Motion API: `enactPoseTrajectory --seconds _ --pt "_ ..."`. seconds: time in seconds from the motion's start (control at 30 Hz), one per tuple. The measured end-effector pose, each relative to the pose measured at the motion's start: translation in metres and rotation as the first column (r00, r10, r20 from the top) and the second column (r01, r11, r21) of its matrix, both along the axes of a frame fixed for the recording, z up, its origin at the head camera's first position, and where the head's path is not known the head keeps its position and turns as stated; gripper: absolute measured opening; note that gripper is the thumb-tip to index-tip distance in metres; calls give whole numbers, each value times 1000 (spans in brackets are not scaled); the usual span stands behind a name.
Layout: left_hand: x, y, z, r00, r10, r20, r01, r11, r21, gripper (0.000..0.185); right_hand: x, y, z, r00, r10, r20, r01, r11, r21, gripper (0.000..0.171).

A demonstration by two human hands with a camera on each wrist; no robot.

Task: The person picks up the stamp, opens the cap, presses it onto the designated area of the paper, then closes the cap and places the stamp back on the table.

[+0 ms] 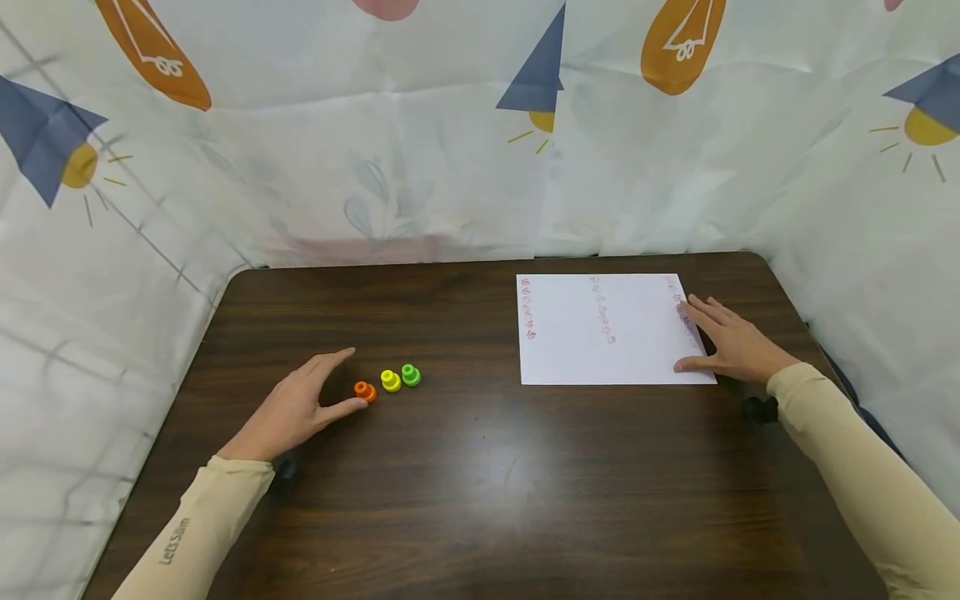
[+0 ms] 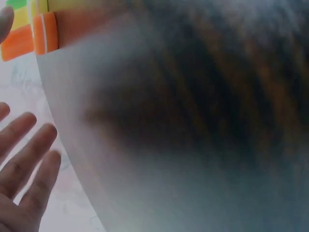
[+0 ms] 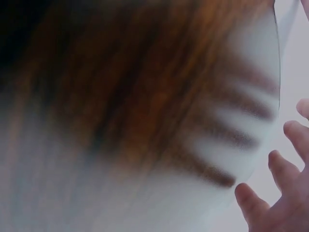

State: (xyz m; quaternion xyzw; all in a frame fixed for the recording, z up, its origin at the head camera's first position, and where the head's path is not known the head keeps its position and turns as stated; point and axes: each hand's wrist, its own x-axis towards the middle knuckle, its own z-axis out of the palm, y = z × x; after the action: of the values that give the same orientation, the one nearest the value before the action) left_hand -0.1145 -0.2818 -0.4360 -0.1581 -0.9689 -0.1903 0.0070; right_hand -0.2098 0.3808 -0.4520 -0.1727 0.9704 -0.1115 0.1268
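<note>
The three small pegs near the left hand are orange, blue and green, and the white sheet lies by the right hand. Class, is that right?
Not quite: in the head view the middle peg, between the orange peg and the green peg, is yellow, not blue. The rest is right.

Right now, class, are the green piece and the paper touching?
Apart. The head view shows a wide strip of dark tabletop between the green piece and the left edge of the paper.
</note>
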Motion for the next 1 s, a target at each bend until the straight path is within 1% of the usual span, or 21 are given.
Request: enactPoseTrajectory --seconds 0.23,0.47,0.67,0.73,0.87,1.0 --pt "-2 3 -6 1000 -13 -19 14 999 41 67 -2 0 -1 997 47 60 -46 999 -19 110" --pt "0 4 -7 1000 5 4 -5 998 63 54 1 -2 -1 996 63 64 -62 998 -31 109" --pt "1 6 -10 1000 27 2 -28 996 83 44 4 -6 0 996 68 63 -66 997 -33 108" --pt "1 6 -11 999 38 3 -38 994 104 42 6 -8 1 996 67 61 -65 997 -32 108" --pt "1 5 -14 998 60 -19 -56 987 148 39 7 -11 3 996 61 66 -60 998 -26 108" --pt "0 6 -15 997 58 -56 -48 985 167 33 9 -13 3 996 62 71 -61 998 -11 109"
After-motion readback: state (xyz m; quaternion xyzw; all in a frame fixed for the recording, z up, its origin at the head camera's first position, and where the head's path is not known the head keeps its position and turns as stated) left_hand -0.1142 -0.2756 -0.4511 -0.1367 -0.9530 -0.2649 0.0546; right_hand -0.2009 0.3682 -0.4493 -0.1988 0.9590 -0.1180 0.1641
